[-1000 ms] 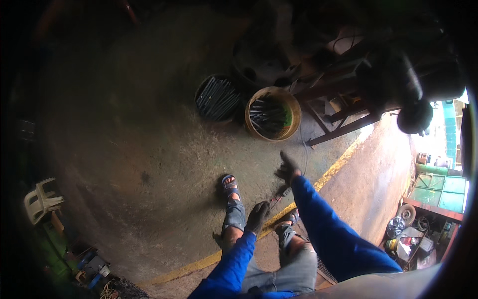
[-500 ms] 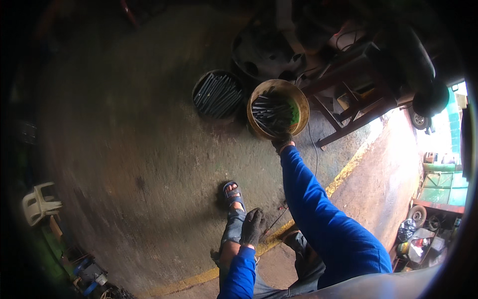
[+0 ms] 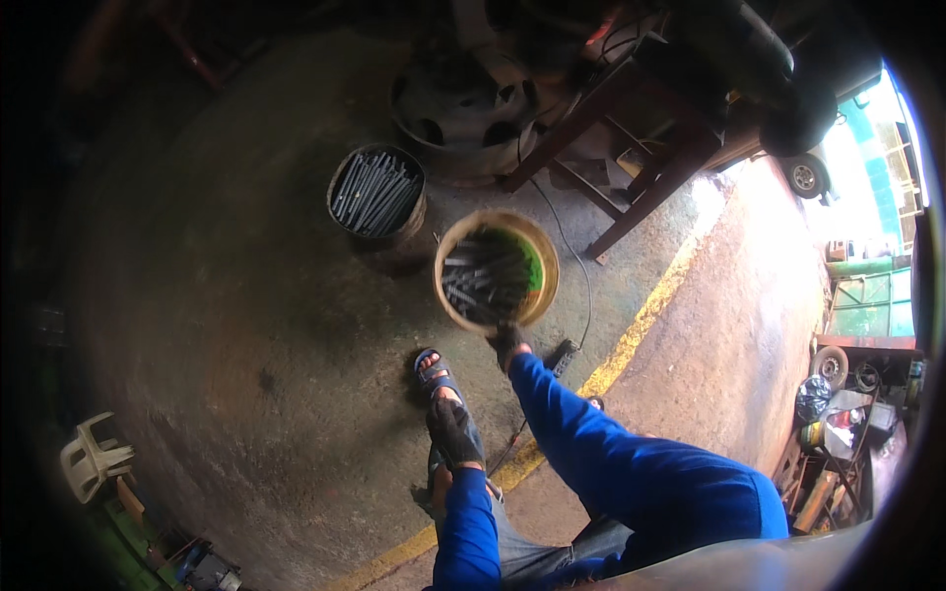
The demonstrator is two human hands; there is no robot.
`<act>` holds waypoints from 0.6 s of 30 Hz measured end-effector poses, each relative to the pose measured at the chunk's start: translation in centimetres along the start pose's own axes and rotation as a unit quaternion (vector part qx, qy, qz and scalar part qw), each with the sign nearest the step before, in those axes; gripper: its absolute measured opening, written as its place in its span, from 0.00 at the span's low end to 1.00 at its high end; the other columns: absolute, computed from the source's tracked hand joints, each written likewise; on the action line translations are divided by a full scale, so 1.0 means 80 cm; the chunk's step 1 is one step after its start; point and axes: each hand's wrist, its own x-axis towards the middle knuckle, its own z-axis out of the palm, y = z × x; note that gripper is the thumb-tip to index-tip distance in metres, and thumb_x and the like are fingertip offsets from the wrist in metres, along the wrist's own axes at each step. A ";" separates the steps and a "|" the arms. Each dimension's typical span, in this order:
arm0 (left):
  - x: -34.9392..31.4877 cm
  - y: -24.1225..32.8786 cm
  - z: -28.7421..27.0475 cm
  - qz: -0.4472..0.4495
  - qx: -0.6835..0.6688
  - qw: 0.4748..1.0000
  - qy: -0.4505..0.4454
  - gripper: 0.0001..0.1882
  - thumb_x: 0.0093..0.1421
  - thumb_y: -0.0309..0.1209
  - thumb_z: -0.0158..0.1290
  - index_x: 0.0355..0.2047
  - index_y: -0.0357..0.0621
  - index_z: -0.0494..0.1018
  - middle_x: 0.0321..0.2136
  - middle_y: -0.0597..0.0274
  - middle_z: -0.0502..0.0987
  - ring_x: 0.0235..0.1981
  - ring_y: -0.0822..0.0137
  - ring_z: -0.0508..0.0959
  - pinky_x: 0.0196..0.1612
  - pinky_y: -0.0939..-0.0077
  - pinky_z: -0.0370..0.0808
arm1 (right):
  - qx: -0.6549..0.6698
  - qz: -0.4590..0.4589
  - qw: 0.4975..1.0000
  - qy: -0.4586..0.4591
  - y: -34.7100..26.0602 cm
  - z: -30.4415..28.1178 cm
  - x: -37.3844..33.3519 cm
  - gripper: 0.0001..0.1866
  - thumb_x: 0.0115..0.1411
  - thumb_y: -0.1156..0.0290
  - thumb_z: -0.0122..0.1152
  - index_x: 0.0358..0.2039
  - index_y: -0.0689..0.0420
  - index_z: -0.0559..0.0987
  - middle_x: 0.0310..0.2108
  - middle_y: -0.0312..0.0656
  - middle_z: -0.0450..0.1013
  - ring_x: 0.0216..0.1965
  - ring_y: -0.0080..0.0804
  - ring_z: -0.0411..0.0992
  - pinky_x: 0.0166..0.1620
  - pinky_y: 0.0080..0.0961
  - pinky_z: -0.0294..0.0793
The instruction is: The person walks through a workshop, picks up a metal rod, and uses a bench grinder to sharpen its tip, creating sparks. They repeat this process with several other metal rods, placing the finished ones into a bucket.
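Note:
My right hand, in a dark work glove, is closed on the near rim of a round yellowish bucket. Inside lies a jumble of dark metal rods beside a green patch on the inner wall. Over my left lower leg hangs my left hand, also gloved; its fingers look loosely stretched, with nothing seen in them. Left of the bucket and farther off stands a dark round drum filled with grey rods.
Behind the containers sits a large wheel rim. A reddish-brown metal stand is at the far right, with a cable running along the floor near it. A yellow line crosses the concrete. A pale plastic chair is at the left.
The bucket has come nearer to me with my right hand on its rim, and now stands farther from the wheel rim. My left hand has moved forward along my leg. The view has shifted.

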 end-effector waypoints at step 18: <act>0.167 -0.230 0.056 -0.006 0.414 0.899 -0.144 0.19 0.55 0.42 0.46 0.29 0.38 0.79 0.35 0.36 0.76 0.40 0.42 0.76 0.41 0.54 0.71 | -0.384 -0.190 0.902 0.043 0.160 -0.356 -0.087 0.17 0.50 0.72 0.62 0.43 0.56 0.76 0.39 0.47 0.75 0.39 0.41 0.74 0.42 0.34 0.73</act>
